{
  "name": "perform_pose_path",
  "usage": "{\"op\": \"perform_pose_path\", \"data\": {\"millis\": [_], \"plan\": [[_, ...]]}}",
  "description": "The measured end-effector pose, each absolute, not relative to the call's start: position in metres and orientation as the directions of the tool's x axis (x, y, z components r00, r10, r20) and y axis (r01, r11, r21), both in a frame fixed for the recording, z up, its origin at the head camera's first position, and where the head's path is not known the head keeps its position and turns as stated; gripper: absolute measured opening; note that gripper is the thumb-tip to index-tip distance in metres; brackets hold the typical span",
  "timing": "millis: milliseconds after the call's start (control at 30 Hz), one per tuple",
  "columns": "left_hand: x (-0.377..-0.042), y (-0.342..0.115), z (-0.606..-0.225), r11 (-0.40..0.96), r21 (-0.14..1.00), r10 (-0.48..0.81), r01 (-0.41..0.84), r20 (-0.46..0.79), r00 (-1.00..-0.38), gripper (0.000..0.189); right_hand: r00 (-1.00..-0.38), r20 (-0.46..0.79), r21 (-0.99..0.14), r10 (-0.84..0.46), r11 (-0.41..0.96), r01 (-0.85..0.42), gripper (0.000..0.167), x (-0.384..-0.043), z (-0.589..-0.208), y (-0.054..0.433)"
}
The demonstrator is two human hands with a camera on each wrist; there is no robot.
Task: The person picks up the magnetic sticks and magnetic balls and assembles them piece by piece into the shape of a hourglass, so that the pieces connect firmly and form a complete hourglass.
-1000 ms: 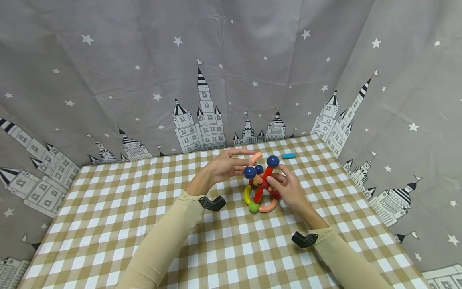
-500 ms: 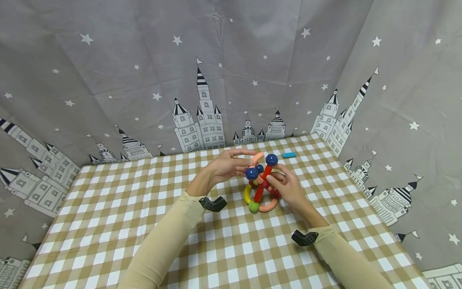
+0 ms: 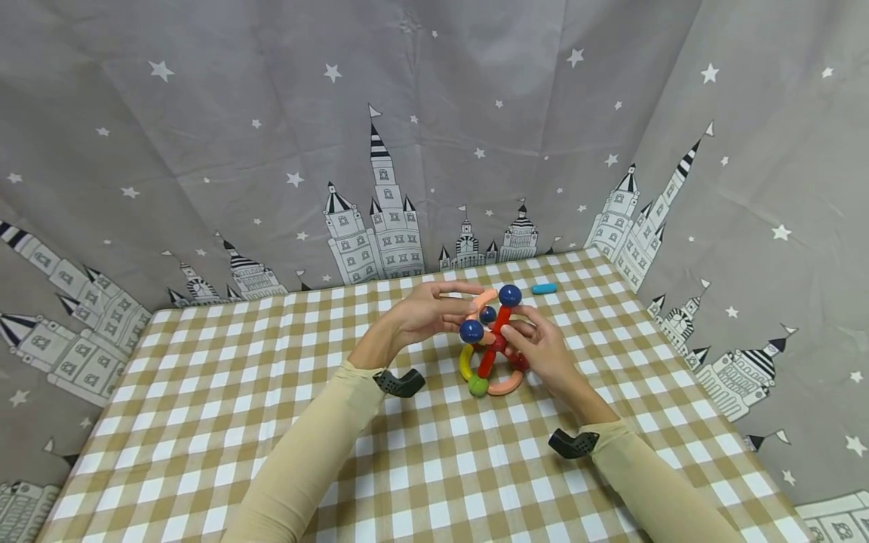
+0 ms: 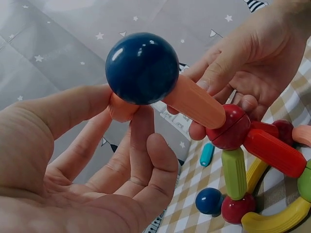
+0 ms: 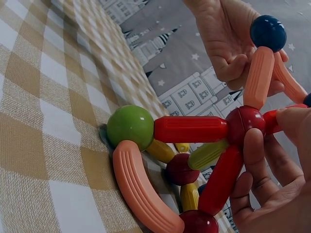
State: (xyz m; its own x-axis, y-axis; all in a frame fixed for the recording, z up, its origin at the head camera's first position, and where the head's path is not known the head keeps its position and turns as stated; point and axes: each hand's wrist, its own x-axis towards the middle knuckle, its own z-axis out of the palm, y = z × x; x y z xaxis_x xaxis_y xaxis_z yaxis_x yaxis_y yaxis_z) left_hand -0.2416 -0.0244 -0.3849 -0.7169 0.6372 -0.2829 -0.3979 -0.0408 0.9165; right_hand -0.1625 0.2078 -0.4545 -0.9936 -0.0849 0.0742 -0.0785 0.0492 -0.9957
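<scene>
A model of magnetic rods and balls stands on the checkered cloth. My left hand (image 3: 431,311) pinches a curved peach rod (image 3: 483,300) between thumb and fingers. This rod spans the model's top, between the left blue ball (image 3: 471,331) and the right blue ball (image 3: 510,295), its far end right at the latter. In the left wrist view, the near blue ball (image 4: 142,68) hides most of the rod. My right hand (image 3: 546,348) grips the upper red rod, with fingers against the central red ball (image 5: 245,125). Below, a green ball (image 5: 130,127) joins a red rod and a curved peach rod (image 5: 145,187).
A loose turquoise rod (image 3: 544,289) lies behind the model, near the table's back edge. Another blue ball (image 4: 209,201) sits low beside a red ball and a curved yellow rod (image 4: 274,221). A grey castle-print curtain (image 3: 271,151) hangs behind the table.
The right blue ball has shifted left and up, and the curved peach rod's far end slightly right, closing the gap between them. Both hands keep their holds.
</scene>
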Motion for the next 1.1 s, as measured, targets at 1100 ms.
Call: {"op": "perform_pose_path", "data": {"millis": [1100], "plan": [[-0.230,-0.032,-0.403,-0.171,0.873,0.588,-0.456,-0.281,-0.759,0.035,-0.990,0.012,-0.988,-0.139,0.150,-0.033,0.040,-0.170,-0.445,0.207]]}}
